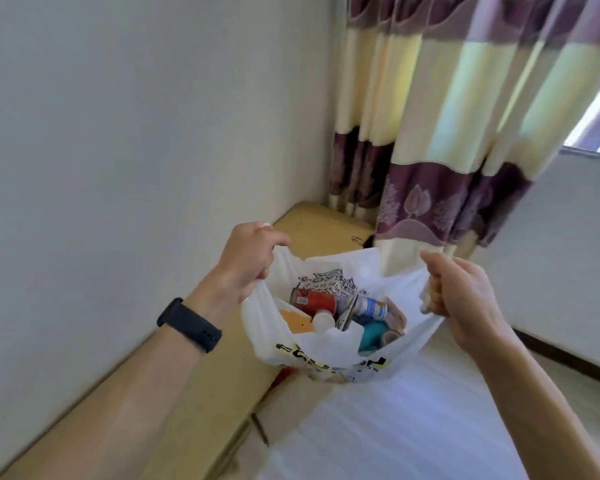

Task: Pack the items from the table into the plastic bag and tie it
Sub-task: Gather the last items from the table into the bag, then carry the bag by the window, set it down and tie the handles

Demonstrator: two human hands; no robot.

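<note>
A white plastic bag [326, 355] with black and yellow print hangs in mid-air, its mouth held wide. My left hand [246, 261] grips the bag's left handle, and my right hand [465, 292] grips the right handle. Inside lie a red can [314, 301], a white and blue bottle [369, 308], an orange packet [293, 322], a white cap [323, 322] and a teal tube [373, 336]. Other items beneath them are hidden.
A light wooden table [208, 393] runs along the white wall at the left. A white sheet [395, 427] covers the surface below the bag. A purple and cream curtain [430, 133] hangs behind, beside a window at the right.
</note>
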